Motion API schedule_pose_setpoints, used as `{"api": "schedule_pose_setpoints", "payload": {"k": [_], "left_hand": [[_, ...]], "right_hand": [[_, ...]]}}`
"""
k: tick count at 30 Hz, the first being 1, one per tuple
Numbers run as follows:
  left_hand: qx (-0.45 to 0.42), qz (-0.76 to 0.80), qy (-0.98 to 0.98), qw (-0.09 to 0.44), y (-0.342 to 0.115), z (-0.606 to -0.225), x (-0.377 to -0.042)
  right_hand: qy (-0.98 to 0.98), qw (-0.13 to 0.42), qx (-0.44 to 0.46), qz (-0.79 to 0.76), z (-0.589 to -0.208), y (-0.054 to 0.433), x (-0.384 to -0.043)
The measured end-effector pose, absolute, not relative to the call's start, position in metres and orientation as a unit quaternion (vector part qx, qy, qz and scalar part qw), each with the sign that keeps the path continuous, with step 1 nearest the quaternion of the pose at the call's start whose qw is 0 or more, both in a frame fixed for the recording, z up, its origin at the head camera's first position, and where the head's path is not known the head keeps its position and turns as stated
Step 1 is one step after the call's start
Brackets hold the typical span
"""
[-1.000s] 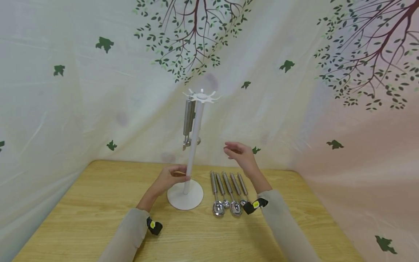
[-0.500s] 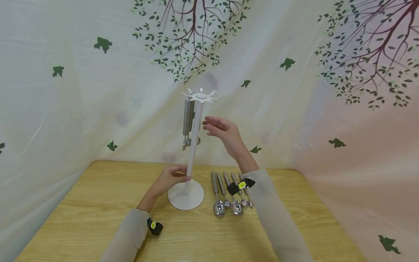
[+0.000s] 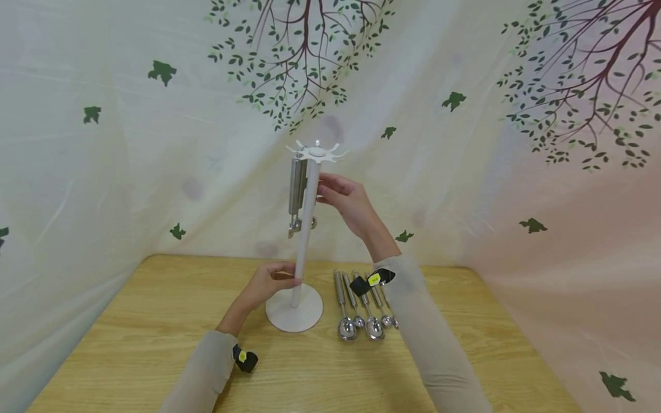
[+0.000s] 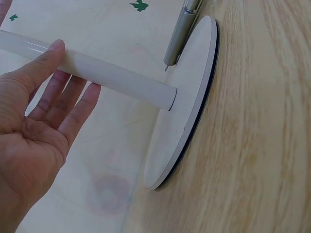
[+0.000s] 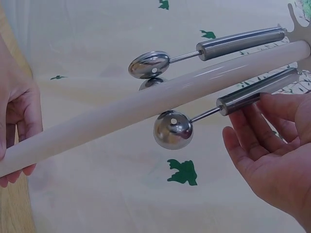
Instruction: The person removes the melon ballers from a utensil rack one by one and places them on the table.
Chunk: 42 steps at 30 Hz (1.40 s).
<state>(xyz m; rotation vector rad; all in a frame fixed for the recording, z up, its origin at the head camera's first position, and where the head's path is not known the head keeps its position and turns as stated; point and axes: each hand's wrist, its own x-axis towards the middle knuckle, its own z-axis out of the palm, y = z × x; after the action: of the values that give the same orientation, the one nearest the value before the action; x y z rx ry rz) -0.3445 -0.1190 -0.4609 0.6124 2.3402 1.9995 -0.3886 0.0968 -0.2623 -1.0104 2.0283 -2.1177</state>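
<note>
A white stand [image 3: 306,238] with a round base [image 3: 281,320] and a ring of hooks [image 3: 317,152] on top stands upright on the table. My left hand [image 3: 268,282] holds its pole low down between thumb and fingers. High beside the pole, my right hand [image 3: 352,207] pinches the steel handle of a hanging melon baller [image 5: 173,130], thumb on one side and fingers behind. A second melon baller [image 5: 149,65] hangs across the pole; another round bowl [image 5: 147,83] is partly hidden behind the pole.
To the right of the base lie several steel scoops [image 3: 374,328] in a row, handles pointing away; the right sleeve hides some of them. Behind the wooden table [image 3: 129,327] hangs a pale cloth [image 3: 217,189] printed with branches and leaves.
My right hand has moved left and upward from above the loose scoops to the hanging melon baller and now grips its handle. The left hand keeps its hold on the pole.
</note>
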Motion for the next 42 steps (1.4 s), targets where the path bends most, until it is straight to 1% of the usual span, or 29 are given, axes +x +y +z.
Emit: {"api": "schedule_pose_setpoints", "payload": {"k": [18,25,32,42], "left_hand": [[0.196,0.630,0.751,0.000,-0.121,-0.461,-0.345],[0.196,0.630,0.751,-0.001,-0.121,-0.460,-0.345],[0.197,0.631,0.750,-0.004,-0.120,-0.461,-0.345],[0.199,0.631,0.750,-0.002,-0.119,-0.462,-0.343]], "right_hand": [[0.660,0.040,-0.334,-0.672,-0.259,0.106,-0.380],[0.678,0.030,-0.328,-0.657,-0.255,0.109,-0.375],[0.661,0.022,-0.326,-0.675,-0.254,0.115,-0.373],[0.658,0.025,-0.317,-0.683,-0.257,0.118,-0.371]]}}
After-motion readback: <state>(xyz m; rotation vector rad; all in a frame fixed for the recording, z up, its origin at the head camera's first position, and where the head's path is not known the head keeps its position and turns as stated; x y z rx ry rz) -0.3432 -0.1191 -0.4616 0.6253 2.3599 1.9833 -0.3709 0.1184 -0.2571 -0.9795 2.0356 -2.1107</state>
